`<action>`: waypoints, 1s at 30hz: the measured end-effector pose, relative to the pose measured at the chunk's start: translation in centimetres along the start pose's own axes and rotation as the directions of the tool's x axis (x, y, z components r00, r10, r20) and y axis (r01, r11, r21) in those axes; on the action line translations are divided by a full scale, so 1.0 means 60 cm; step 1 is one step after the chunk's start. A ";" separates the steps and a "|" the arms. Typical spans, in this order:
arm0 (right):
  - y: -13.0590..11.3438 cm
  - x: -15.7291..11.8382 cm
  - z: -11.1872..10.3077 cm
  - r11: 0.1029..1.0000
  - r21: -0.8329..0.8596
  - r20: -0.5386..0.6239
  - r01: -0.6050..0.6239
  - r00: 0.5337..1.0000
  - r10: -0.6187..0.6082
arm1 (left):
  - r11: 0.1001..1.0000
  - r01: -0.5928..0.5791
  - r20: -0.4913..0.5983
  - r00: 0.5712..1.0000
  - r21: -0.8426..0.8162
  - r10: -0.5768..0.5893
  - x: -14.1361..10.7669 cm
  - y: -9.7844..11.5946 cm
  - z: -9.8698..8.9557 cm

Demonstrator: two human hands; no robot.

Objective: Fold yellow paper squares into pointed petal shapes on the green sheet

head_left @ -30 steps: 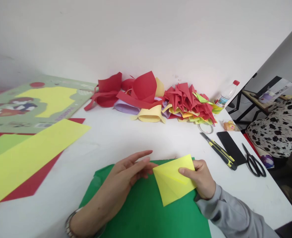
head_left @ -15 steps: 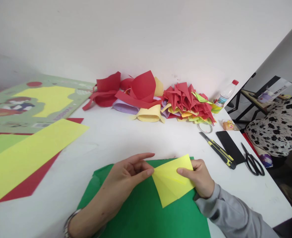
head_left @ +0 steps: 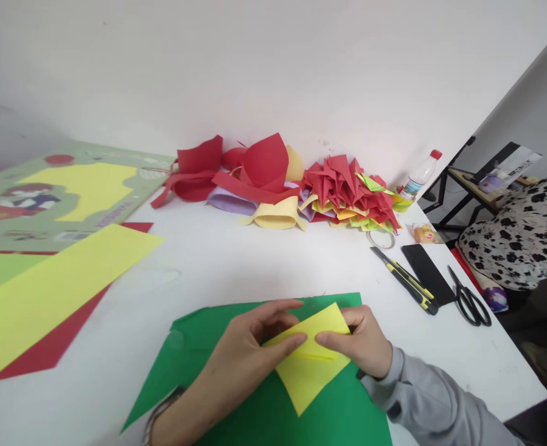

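A small square of yellow paper [head_left: 306,378] is held up between both hands, with a crease across its middle and its lower corner tipped toward me. My left hand [head_left: 259,347] pinches its left side, thumb on top and fingers behind. Gripping the right side, my right hand [head_left: 366,344] also has its thumb on the paper's face; its other fingers are mostly hidden behind. Under the hands lies a large green sheet [head_left: 347,409] on the white table.
Left lie a long yellow strip [head_left: 69,291], dark red paper [head_left: 54,344] and a printed board [head_left: 138,167]. Folded red paper pieces [head_left: 342,183] line the wall. On the right are a utility knife [head_left: 407,282], scissors [head_left: 469,303], a bottle [head_left: 419,176] and a person in patterned clothing [head_left: 519,238].
My left hand has moved right, from the paper's left corner onto its face, closer to my right thumb. The yellow paper has turned and dropped slightly toward me.
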State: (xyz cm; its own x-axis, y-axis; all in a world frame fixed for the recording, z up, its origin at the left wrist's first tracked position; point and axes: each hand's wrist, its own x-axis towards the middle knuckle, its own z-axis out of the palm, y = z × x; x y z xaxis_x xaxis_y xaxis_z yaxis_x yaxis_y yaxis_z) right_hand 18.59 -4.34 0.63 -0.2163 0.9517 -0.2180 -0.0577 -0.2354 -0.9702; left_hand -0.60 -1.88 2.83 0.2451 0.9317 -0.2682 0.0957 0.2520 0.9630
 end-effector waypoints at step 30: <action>0.003 0.000 0.006 0.991 -0.132 -0.049 0.014 0.999 -0.020 | 0.997 -0.001 0.021 1.000 0.071 -0.001 -0.011 -0.007 0.012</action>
State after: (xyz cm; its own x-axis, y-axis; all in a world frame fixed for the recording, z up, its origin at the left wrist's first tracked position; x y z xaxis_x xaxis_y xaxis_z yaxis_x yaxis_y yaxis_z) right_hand 18.24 -4.43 0.51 -0.1666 0.9649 -0.2031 0.0685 -0.1942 -0.9786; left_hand -0.10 -2.82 2.59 0.2652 0.9258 -0.2694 0.1637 0.2321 0.9588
